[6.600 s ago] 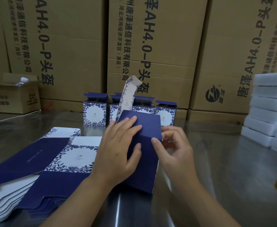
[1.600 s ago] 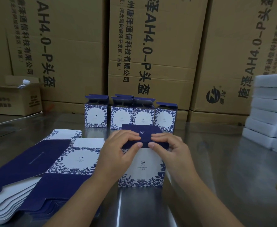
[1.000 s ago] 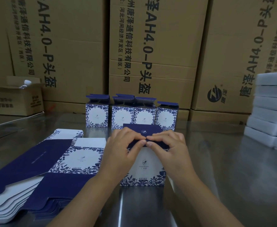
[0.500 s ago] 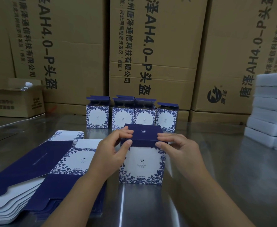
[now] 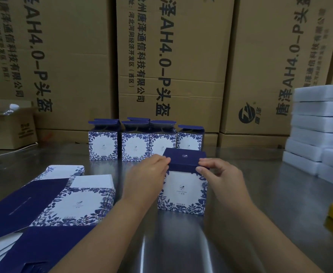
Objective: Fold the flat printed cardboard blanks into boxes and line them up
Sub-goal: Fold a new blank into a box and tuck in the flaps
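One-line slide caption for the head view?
Left hand and right hand hold a folded box on the table before the finished row.

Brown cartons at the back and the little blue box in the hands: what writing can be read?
"泽AH4.0-P头盔": middle carton, top cut off.
"沧州唐泽通信科技有限公司": same carton, smaller column.
"河北河间经济开发区(西区)": same carton, smallest column.
"AH4.0-P头盔": left carton.
"唐泽AH4.0-P": right carton, upside down.
Too small: print on the blue-and-white box.
Blurred: marks on the small open carton.

body: L hand (image 5: 144, 179) + R hand (image 5: 223, 179) | forearms (image 5: 104, 231) bare to frame edge | nails short, plain
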Demonstrator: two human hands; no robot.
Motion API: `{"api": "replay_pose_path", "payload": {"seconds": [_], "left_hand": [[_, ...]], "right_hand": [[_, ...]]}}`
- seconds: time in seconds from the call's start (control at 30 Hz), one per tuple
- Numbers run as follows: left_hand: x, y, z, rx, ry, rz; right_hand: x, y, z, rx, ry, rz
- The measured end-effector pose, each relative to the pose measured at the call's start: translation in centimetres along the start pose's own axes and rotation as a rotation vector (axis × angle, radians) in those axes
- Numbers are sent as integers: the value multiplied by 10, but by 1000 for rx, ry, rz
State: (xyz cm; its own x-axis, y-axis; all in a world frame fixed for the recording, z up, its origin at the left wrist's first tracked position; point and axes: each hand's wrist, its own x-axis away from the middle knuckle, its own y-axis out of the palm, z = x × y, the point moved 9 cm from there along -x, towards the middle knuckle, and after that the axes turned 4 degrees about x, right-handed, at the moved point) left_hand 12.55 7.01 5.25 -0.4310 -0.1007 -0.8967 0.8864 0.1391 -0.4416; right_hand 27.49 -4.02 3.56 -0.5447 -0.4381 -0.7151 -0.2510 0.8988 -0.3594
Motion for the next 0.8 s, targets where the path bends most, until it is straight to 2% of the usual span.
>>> {"api": "replay_pose_path", "payload": {"seconds": [0.17,0.27,0.37,0.57,0.8], "left_hand": [[-27,88,-8,-193,-110,-348],[-39,128,-9,-259,-116,-452],[-46,164,-26,-261,-197,-550],[-71,219,-57,-181,-270,-612],[-87,260,-84,-201,-278,-632]], "right_hand": [[-34,-11,46,102,122,11],[-62,-5,69,138,162,28],[-90,9,92,194,166,38],[-140,38,137,278,177,61],[-180,60,168,497,217,25]]}}
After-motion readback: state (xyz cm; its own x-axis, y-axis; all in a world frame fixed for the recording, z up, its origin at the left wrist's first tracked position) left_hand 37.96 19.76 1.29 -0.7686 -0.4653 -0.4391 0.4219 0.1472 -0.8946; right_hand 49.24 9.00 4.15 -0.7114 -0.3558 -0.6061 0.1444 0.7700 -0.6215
